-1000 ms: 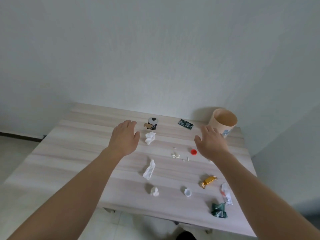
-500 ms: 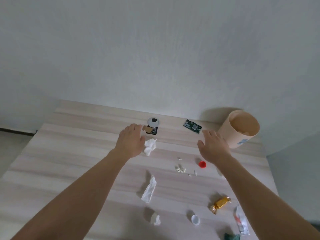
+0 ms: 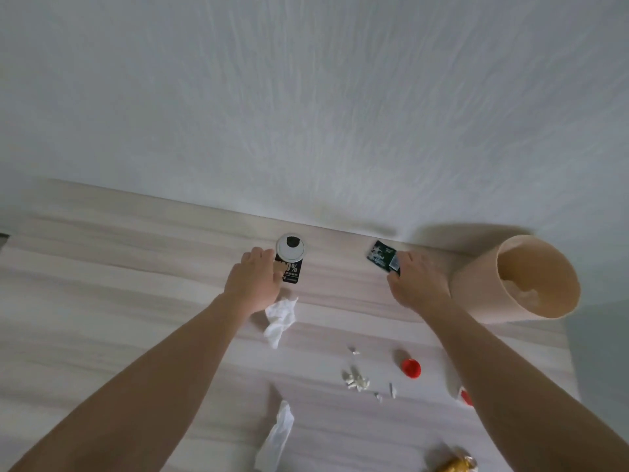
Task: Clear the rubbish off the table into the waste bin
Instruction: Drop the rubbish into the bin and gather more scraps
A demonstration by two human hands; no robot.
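Fingers [image 3: 263, 258] of left hand [image 3: 253, 284] curled loosely onto black card [image 3: 292, 270] beside white round cap [image 3: 291, 247] — touching, grip not clear. Fingers [image 3: 406, 258] of right hand [image 3: 417, 284] spread flat on one end of dark green wrapper [image 3: 379, 255], pressing, not closed. Near left wrist, crumpled white tissue [image 3: 279, 318]. Further out on pale wood worktop [image 3: 119, 301] — paper scraps [image 3: 355, 381], red bottle cap [image 3: 410, 367], twisted white tissue [image 3: 277, 434], gold sweet wrapper [image 3: 457, 465]. Beige waste bin [image 3: 476, 291] just right of right hand, against wall.
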